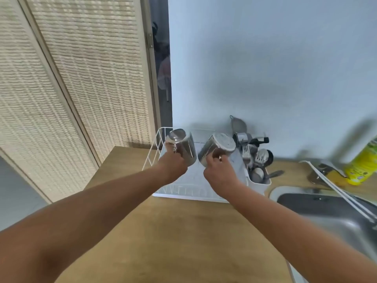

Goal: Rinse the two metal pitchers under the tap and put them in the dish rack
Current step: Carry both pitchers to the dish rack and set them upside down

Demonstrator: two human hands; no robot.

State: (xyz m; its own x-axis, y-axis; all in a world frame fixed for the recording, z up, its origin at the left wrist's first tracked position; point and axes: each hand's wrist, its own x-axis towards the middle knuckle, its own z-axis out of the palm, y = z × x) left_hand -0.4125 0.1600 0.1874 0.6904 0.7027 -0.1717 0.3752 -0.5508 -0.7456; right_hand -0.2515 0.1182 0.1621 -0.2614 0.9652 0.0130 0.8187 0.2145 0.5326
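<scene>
Left hand (173, 165): fingers closed around the handle of the left pitcher (182, 147), holding it in the air above the dish rack (161, 139); the fingertips are hidden behind the metal.
Left pitcher: steel, tilted with one round end turned up toward the camera; motion blur makes it hard to say whether that end is the mouth or the base.
Right hand (221, 172): fingers curled shut on the handle of the right pitcher (217, 149), raised over the right part of the rack; the handle itself is mostly covered by the fingers.
Right pitcher: steel, tipped over with its pale round end facing up and right; just beside the left pitcher, contact between the two cannot be told.
Dish rack: white wire frame on the wooden counter (173, 231), against the wall; its middle is hidden by both hands and the near edge is blurred.
Cutlery holder (260, 182): white, at the rack's right end, holding forks, spoons and dark-handled tools (individual pieces are too smeared to count).
Strainer (237, 125): small mesh item standing behind the cutlery, outline only.
Sink (326, 213): steel basin at right, cut off by the frame edge.
Tap (336, 190): thin white spout crossing the sink, its end out of view.
Bottle (363, 162): yellow-green, near the sink, heavily blurred, label unreadable.
</scene>
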